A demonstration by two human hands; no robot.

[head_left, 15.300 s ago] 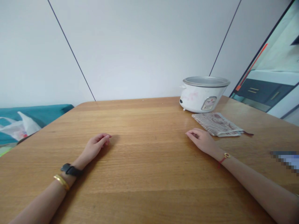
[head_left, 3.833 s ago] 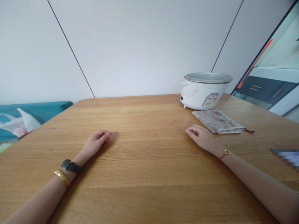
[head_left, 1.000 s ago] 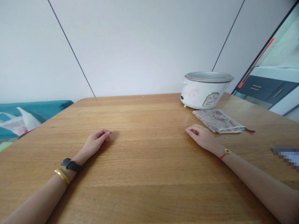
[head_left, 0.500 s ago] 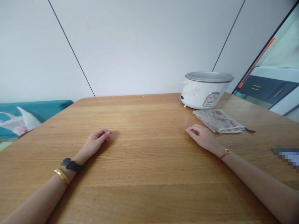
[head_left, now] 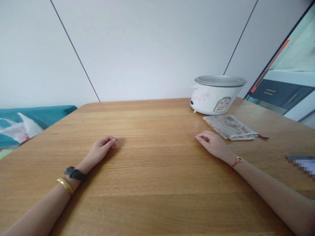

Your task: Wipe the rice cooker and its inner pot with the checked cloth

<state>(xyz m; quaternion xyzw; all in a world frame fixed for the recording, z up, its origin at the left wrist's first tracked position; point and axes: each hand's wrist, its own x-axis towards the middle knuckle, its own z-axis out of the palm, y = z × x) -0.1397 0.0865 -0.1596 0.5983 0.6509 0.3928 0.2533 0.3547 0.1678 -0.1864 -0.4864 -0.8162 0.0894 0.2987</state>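
My left hand (head_left: 101,149) rests on its side on the wooden table (head_left: 152,167), fingers curled in and thumb against them, with nothing seen in it. Across from it, my right hand (head_left: 213,143) lies on the wood in a similar loose curl, also holding nothing visible. Just beyond the right hand is a folded patterned cloth (head_left: 230,127), apart from the fingers. Behind the cloth stands a white rice cooker (head_left: 209,100) with a grey rim, no lid on it and a pink floral print; its inside is mostly hidden.
A pixelated flat object (head_left: 304,164) lies at the right edge of the table. To the left, a white plastic bag (head_left: 18,129) sits by a teal seat (head_left: 49,113). A pale wall (head_left: 147,49) rises behind the table, and dark drawers (head_left: 275,91) show at the far right.
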